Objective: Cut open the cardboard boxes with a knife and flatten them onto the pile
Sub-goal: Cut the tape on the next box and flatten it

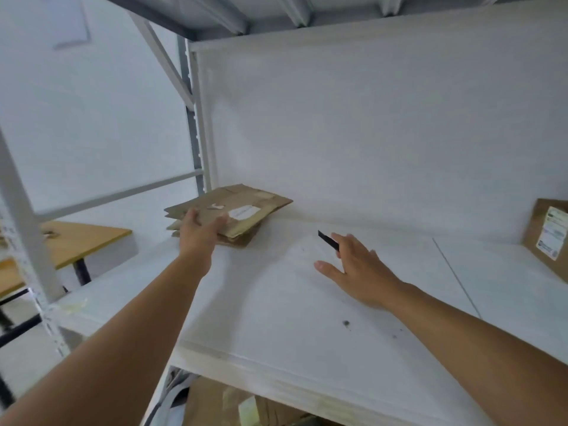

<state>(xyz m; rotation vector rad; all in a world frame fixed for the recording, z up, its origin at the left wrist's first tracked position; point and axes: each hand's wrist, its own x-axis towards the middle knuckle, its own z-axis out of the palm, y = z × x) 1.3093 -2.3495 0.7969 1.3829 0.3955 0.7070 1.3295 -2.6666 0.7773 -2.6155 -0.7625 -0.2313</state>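
Observation:
A pile of flattened brown cardboard boxes point(236, 210) lies at the back left of a white shelf point(276, 302). My left hand point(199, 230) rests on the pile's near edge, fingers straight on top and thumb spread. A black knife point(328, 241) pokes out from under the fingers of my right hand point(356, 269), which lies flat over it on the shelf near the middle. An uncut cardboard box point(547, 238) with a white label stands at the far right edge.
The shelf's white back panel point(368, 133) rises behind. A metal upright point(196, 133) stands at the left. A wooden table point(76, 238) is beyond the shelf on the left. More cardboard point(215, 404) lies on the level below.

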